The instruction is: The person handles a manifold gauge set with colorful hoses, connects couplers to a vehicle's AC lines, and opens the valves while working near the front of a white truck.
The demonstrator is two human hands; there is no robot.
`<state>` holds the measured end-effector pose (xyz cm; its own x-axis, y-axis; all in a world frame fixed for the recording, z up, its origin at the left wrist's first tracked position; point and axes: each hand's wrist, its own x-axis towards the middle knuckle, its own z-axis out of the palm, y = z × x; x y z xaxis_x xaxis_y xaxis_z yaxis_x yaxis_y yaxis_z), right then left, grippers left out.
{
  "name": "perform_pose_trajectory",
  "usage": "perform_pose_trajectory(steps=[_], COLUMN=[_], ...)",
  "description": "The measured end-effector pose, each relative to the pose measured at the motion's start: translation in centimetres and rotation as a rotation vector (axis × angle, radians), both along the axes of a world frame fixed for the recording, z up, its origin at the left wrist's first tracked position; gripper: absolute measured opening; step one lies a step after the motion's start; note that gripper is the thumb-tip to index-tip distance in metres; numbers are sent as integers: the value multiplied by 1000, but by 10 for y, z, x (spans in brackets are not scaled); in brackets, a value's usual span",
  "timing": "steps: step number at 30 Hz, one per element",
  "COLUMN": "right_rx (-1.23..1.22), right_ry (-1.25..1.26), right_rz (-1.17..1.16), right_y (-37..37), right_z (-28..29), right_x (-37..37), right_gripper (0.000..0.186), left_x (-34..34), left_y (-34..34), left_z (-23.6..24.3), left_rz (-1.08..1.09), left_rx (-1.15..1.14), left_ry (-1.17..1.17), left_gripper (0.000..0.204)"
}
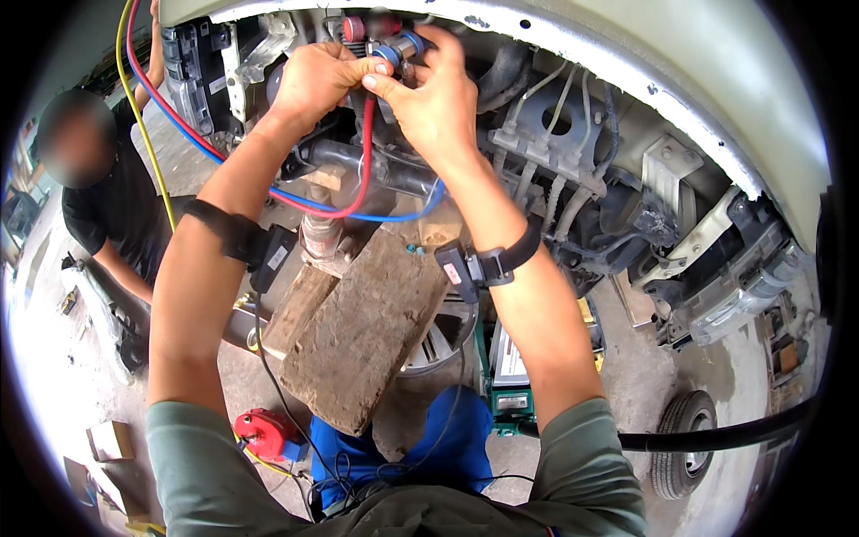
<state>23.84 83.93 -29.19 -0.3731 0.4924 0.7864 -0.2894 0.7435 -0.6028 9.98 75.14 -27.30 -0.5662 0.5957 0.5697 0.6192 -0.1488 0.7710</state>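
Up at the front of an opened vehicle, both my hands meet around a metal hose coupler with blue collars. My left hand pinches its near blue end between thumb and fingertips. Wrapped around the far side, my right hand has its thumb close to the left one, with its upper fingers slightly blurred. Just behind sits a red-capped coupler, which neither hand visibly grips. A red hose hangs below my fingers, and a blue hose loops under it toward the left.
A wooden plank lies ahead of my knees beside a jack. A yellow hose runs down the left, near a crouching person. A red round device, a green-cased battery and a tyre stand on the floor.
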Motion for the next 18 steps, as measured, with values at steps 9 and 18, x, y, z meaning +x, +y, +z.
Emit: perform_pose_trajectory(steps=[9, 18], right_rx=[30, -740], right_ry=[64, 43], right_rz=[-174, 274], right_y=[-6, 6], right_z=[4, 37], right_x=[-10, -13], right_gripper=[77, 23], left_x=[-2, -2], left_y=[0, 2], left_z=[-5, -6], left_rz=[-111, -94], left_rx=[57, 36], left_ry=[-53, -28], left_gripper=[37, 46])
